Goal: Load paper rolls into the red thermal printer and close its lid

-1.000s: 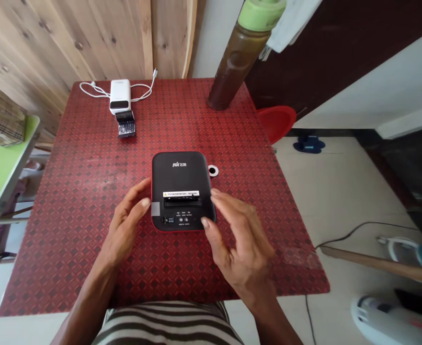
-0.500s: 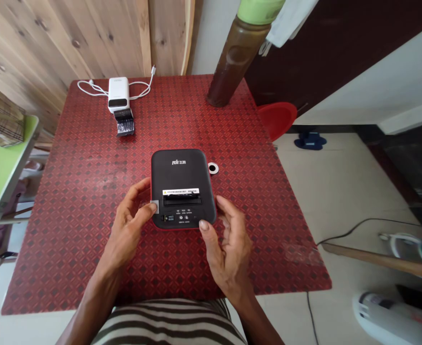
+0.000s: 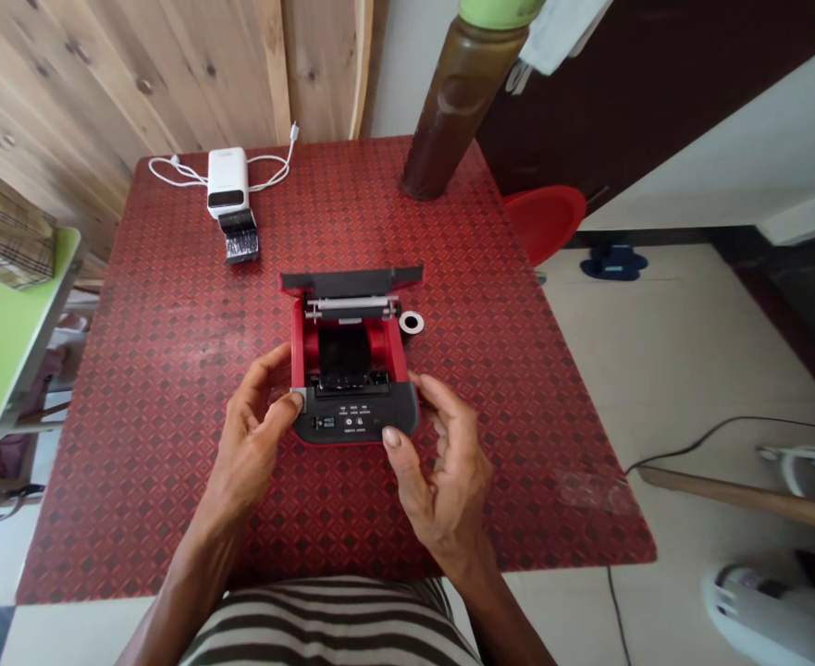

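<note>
A small black and red printer [image 3: 355, 421] sits in the middle of the red patterned table [image 3: 171, 370]. Its lid [image 3: 351, 279] stands swung up, and the red paper bay [image 3: 344, 350] shows inside. My left hand [image 3: 254, 435] holds the printer's left front corner, thumb on a grey tab. At the right front corner my right hand [image 3: 441, 453] grips the printer, thumb on its front edge and fingers curled along its side. A small white ring [image 3: 411, 322] lies on the table just right of the printer.
A white power bank [image 3: 228, 181] with a white cable and a small black item [image 3: 240, 238] lie at the far left. A tall brown bottle [image 3: 452, 102] with a green cap stands at the far edge. A red stool [image 3: 544, 217] and floor cables are on the right.
The printer's lid, closed in the earlier frames, has swung up and back, baring the red bay. My right hand drew in to the printer's right front corner.
</note>
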A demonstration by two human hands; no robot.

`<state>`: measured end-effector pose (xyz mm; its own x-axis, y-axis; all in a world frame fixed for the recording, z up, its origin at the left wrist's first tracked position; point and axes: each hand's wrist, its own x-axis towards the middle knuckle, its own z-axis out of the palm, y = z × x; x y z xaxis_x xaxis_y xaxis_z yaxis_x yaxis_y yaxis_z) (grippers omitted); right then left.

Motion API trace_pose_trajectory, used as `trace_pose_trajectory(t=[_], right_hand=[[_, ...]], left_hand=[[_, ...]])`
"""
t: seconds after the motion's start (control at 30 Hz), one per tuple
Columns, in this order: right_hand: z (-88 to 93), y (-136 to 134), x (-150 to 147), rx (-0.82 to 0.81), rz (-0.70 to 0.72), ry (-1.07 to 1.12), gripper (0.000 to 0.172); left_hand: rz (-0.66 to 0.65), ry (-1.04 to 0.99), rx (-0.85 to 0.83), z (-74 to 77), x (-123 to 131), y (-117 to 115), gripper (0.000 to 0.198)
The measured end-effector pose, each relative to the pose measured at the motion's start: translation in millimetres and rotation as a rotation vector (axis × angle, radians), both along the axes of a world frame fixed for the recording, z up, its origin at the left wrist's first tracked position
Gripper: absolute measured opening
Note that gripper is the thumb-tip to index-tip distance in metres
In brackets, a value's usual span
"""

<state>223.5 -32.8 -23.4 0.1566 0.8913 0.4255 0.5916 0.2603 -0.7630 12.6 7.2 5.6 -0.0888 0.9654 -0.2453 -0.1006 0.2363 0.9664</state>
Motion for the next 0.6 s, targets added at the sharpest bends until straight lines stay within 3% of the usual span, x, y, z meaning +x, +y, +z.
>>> trace_pose_trajectory(t=[0.13, 0.23, 0.3, 0.43, 0.6], right_hand=[[23.1, 14.0, 12.7, 0.02, 0.041, -0.029, 0.052], [47.7, 42.8, 17.0, 0.155, 0.114, -0.2, 0.033], [59.0, 65.9, 13.9, 0.19, 0.177, -0.302, 0.03], [63.9, 96.3, 2.1, 0.069, 0.183, -0.403, 0.027], [63.1, 92.2, 2.6, -0.06, 0.202, -0.249, 0.02]], left_hand=[[-0.013, 0.022, 0.014, -7.9, -3.7, -1.5, 0.055], [-0.026, 0.0, 0.027, -11.5, -4.9, -0.6, 0.054], [-0.03, -0.021, 0.038, -11.0, -4.7, 0.5, 0.053], [-0.026, -0.038, 0.023, -5.9, -2.2, 0.9, 0.054], [-0.021, -0.064, 0.022, -2.9, 0.1, -0.2, 0.056]])
